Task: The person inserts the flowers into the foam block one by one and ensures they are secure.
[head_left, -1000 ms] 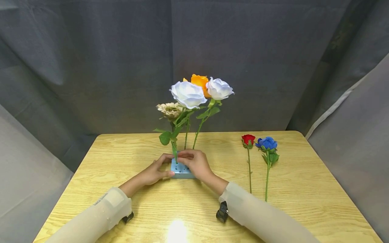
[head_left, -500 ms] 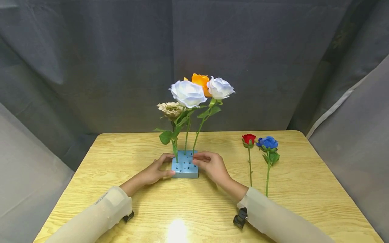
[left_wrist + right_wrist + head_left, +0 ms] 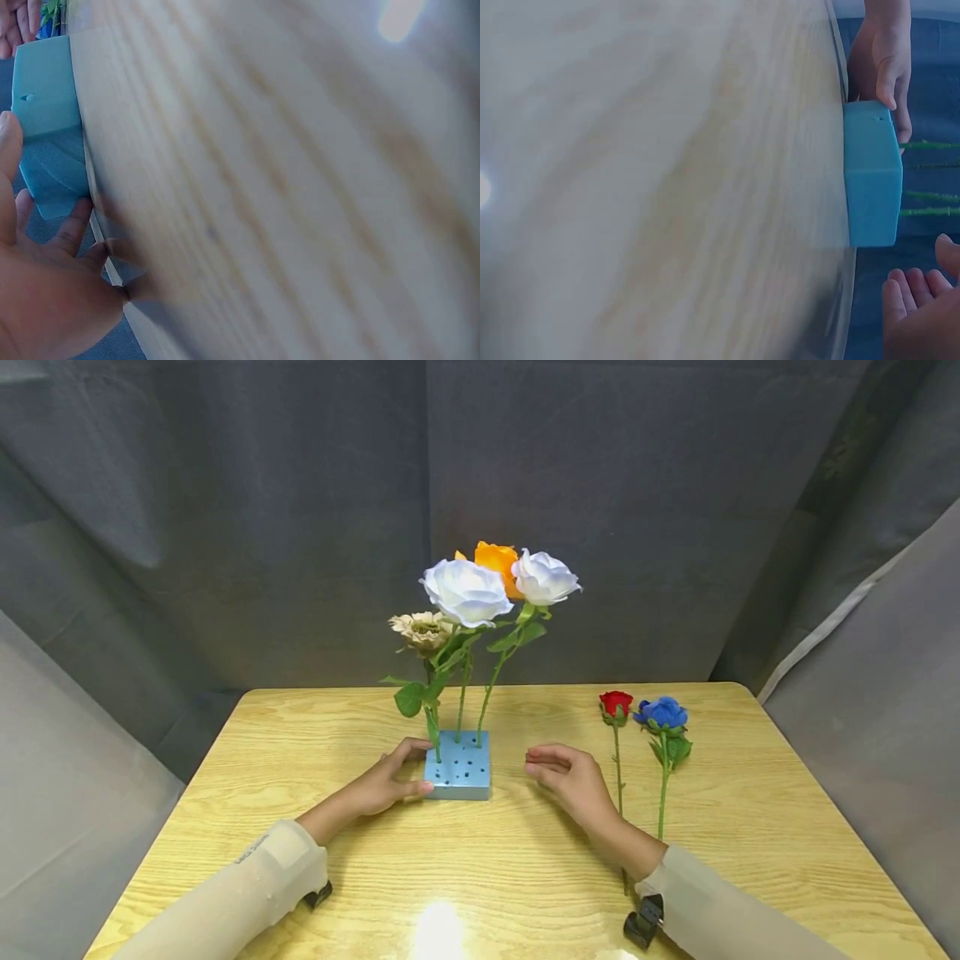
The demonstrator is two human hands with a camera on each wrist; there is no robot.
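Note:
A light blue block point(image 3: 459, 792) with several holes in its top stands on the table. My left hand point(image 3: 378, 787) holds its left side, thumb at the front corner and fingers farther back. Rising from its holes are the stems of two white roses point(image 3: 467, 593), an orange flower point(image 3: 495, 560) and a beige flower point(image 3: 424, 632). To the right of the block, my right hand point(image 3: 576, 778) is held in the air with its fingers loosely bent and nothing visible in them. In the right wrist view, the block point(image 3: 872, 202) lies beyond that hand's fingers.
A red rose point(image 3: 616, 702) and a blue flower point(image 3: 662, 714) lie side by side on the right part of the wooden table point(image 3: 375, 877). The right forearm passes over the lower ends of their stems. Grey curtains point(image 3: 285, 527) hang behind the table and at both sides.
My right hand has drawn back from the stems at the block and moved right, uncovering the block's top. The left hand and the standing flowers have stayed nearly where they were.

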